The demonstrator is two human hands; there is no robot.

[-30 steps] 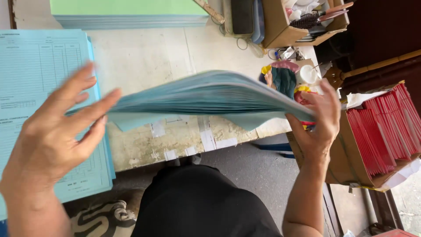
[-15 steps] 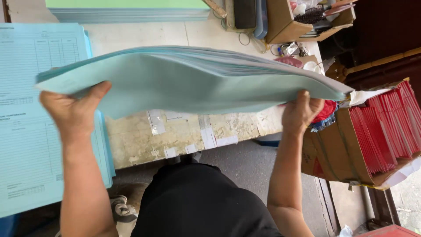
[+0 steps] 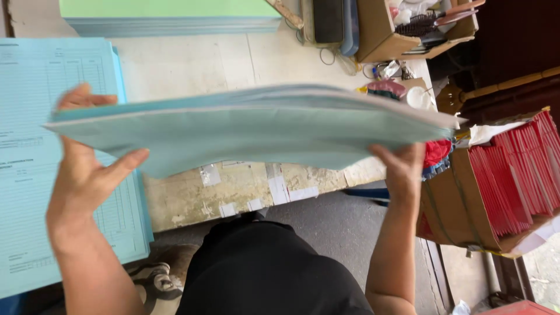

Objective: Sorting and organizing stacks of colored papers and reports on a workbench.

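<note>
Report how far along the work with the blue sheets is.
Done: a pile of printed blue forms lies flat on the table's left side. In hand: the left hand and right hand hold a thick bundle of blue sheets by its ends, lifted above the table, sagging slightly. Left: a green-topped stack sits at the far edge, and a box of red folders stands to the right, both untouched.

Counted: two hands, left [image 3: 87,175] and right [image 3: 402,169]; one lifted sheet bundle [image 3: 251,128]; one printed-form stack [image 3: 52,157]; one green stack [image 3: 169,14]; two cardboard boxes [image 3: 379,35] [image 3: 461,198].
</note>
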